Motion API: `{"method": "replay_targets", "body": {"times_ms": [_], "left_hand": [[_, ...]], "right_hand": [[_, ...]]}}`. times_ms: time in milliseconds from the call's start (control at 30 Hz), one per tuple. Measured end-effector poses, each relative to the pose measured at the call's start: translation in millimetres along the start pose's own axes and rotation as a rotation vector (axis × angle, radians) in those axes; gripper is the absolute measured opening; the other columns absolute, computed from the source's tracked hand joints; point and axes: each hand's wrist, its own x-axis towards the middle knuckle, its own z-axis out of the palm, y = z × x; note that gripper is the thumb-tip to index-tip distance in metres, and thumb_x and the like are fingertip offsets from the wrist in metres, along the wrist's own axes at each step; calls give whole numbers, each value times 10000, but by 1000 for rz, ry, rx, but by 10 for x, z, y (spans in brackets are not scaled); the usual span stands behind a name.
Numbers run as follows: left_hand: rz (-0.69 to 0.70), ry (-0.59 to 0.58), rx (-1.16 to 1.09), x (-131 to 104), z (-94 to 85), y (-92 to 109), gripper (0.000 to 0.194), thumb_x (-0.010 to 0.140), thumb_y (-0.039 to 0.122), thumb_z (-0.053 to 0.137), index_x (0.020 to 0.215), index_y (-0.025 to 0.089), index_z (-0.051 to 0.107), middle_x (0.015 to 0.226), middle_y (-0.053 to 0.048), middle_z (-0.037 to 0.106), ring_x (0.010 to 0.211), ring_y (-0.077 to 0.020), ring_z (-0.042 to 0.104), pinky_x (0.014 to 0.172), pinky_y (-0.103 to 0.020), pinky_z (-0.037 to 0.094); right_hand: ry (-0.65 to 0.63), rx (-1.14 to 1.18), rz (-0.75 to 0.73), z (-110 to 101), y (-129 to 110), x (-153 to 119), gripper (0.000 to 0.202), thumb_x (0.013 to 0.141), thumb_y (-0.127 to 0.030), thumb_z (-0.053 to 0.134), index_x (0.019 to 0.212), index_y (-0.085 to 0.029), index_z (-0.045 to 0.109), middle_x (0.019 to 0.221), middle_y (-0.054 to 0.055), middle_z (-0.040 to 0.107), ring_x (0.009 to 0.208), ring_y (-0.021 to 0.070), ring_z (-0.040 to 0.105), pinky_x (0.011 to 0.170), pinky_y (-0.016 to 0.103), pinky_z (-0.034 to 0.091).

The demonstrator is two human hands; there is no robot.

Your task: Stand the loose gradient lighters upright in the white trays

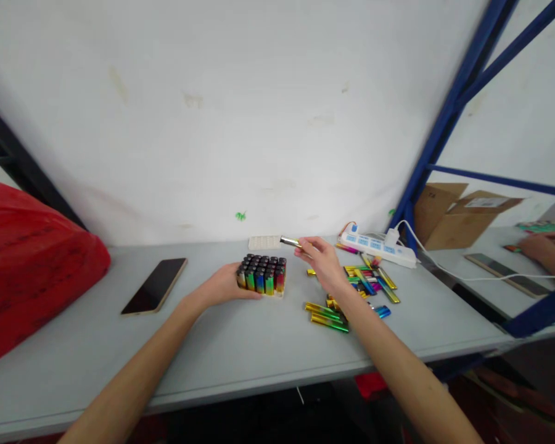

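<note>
Several colourful metallic lighters stand upright in tight rows in a white tray, their black tops up. My left hand grips the tray's left side, fingers behind it and thumb along the front. A single lighter is pinched in my right hand, its silver end pointing left, above and to the right of the tray. Beneath and beyond my right hand lies a loose pile of shiny lighters in gold, green, blue and pink; my hand and forearm hide part of it.
Against the wall lie a white slotted tray and a power strip with a white cable. A phone rests left, near a red plastic bag. Beyond the blue frame are a cardboard box and another person's hands.
</note>
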Motion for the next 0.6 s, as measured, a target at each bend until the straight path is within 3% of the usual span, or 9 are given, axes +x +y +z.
{"method": "replay_targets", "body": {"times_ms": [200, 333, 433, 500, 600], "left_hand": [[0, -9, -16, -7, -2, 19, 703, 589, 617, 883, 1147, 217, 734, 1162, -41, 800, 1048, -317, 735, 968, -403, 589], [5, -16, -19, 4, -3, 31, 718, 590, 621, 883, 1161, 213, 737, 1195, -52, 787, 1094, -333, 718, 996, -421, 573], [0, -26, -46, 5, -6, 37, 723, 591, 616, 882, 1179, 219, 741, 1207, -56, 783, 1126, -341, 708, 1016, -432, 562], [-9, -27, -53, 1, -7, 36, 734, 587, 616, 885, 1192, 227, 737, 1213, -50, 782, 1128, -341, 708, 1019, -432, 560], [-20, -19, -34, -7, -7, 27, 735, 583, 609, 893, 1189, 227, 729, 1209, -41, 783, 1122, -335, 713, 1008, -421, 565]], "right_hand": [[-48, 190, 187, 75, 64, -46, 382, 647, -365, 938, 849, -204, 657, 918, 39, 753, 952, 206, 738, 934, 375, 601], [-23, 192, 206, 86, 67, -56, 420, 668, -297, 904, 985, -222, 639, 966, 41, 763, 996, 208, 739, 903, 357, 591], [-18, 156, 183, 89, 75, -55, 460, 666, -306, 893, 1044, -228, 642, 871, -24, 697, 841, 143, 710, 827, 298, 586], [-25, 100, 135, 101, 77, -61, 425, 713, -397, 862, 1030, -226, 637, 791, -62, 608, 672, 88, 627, 674, 236, 553], [-61, -19, 76, 135, 60, -93, 428, 808, -581, 752, 987, -235, 574, 750, -80, 550, 470, 43, 429, 414, 187, 348]]}}
